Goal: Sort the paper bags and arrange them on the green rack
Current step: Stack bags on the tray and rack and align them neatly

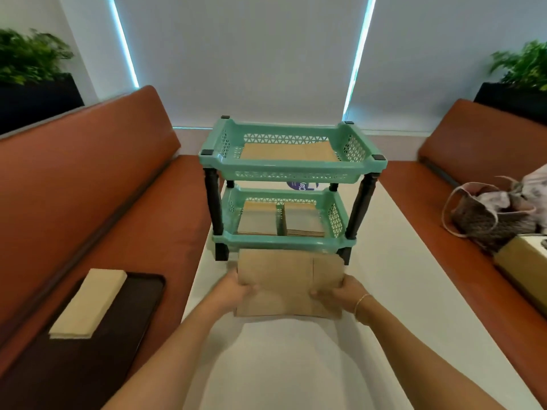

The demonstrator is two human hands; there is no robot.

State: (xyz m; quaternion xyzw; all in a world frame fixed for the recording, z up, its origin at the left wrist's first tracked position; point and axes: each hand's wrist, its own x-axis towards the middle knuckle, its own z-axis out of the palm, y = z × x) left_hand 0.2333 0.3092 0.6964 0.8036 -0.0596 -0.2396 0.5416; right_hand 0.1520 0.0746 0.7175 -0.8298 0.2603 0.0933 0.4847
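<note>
A green two-shelf rack (291,167) stands on the white table. Flat brown paper bags (288,150) lie on its top shelf. Two stacks of smaller brown bags (281,221) sit side by side on the lower shelf. In front of the rack I hold a stack of large flat brown paper bags (287,282) just above the table. My left hand (236,290) grips its left edge, and my right hand (337,292) grips its right edge. The stack's far edge reaches the rack's base.
The white table (296,365) runs between two brown benches. On the left bench lies a dark tray (97,327) bearing a beige pad (88,303). The right bench holds a patterned handbag (491,217) and a cardboard box (524,261). Potted plants stand behind both benches.
</note>
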